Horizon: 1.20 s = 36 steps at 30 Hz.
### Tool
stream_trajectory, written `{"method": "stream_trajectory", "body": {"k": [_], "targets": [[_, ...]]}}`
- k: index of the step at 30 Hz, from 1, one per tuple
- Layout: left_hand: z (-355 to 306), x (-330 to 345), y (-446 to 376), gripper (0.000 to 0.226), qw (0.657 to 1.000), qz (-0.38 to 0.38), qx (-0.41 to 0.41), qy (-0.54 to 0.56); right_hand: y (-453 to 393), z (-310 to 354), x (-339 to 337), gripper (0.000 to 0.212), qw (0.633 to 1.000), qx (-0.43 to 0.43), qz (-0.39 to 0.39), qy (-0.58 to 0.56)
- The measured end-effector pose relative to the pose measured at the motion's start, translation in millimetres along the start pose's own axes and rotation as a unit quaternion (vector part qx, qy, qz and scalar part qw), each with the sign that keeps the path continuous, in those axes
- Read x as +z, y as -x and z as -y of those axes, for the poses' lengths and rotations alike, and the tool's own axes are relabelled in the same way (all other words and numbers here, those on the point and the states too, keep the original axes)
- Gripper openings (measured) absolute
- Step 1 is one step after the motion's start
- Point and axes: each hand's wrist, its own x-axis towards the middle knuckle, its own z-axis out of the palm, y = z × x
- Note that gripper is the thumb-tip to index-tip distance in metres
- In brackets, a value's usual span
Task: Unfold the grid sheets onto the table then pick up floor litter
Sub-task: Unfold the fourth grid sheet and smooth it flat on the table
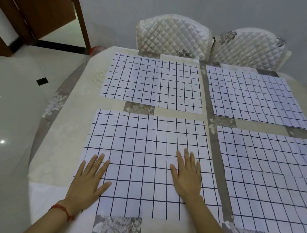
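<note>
Several white sheets with a dark grid lie unfolded and flat on the table [64, 106], in two rows. The near left sheet [145, 144] carries both my hands. My left hand [89, 180] rests palm down on its left part, fingers spread. My right hand [187, 174] lies flat on its right part, fingers apart. Neither hand holds anything. The far left sheet [152, 81], the far right sheet [254, 97] and the near right sheet [275, 178] lie untouched. A small dark piece [42, 81] lies on the white floor to the left.
A cream and grey floral cloth covers the table. Two quilted chair backs [173, 34] [250, 47] stand at its far edge against the grey wall. A brown door [33, 1] stands open at the upper left. Glossy white floor [5, 118] runs along the table's left side.
</note>
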Motion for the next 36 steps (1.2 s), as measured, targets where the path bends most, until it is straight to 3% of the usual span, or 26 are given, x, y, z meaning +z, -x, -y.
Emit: {"method": "stream_trajectory", "body": {"k": [10,14,18,23,29,33,36], "targets": [[3,-8,-4,0.069,1.0,0.0,0.012,0.01,7,4,1,0.09,0.999,0.044,-0.017,-0.007],[6,-9,-5,0.07,1.0,0.007,0.019,0.015,8,4,1,0.086,0.998,0.052,-0.015,-0.015],[0,-15,-6,0.072,0.997,-0.005,0.018,0.071,9,9,-1,0.093,0.998,0.06,-0.016,-0.018],[-54,-27,-48,0.073,0.994,-0.055,0.028,0.086,0,56,-8,0.07,0.998,-0.048,-0.03,-0.021],[-96,-7,-103,0.08,0.998,-0.021,0.01,0.05,-25,67,17,0.073,0.993,-0.114,-0.009,-0.008],[-65,-2,-101,0.076,0.997,-0.047,-0.025,0.054,-13,22,15,0.064,0.999,0.006,-0.039,-0.007],[-34,-8,-95,0.085,0.992,-0.061,-0.095,0.064,3,-8,6,0.076,0.994,0.087,-0.064,-0.013]]}}
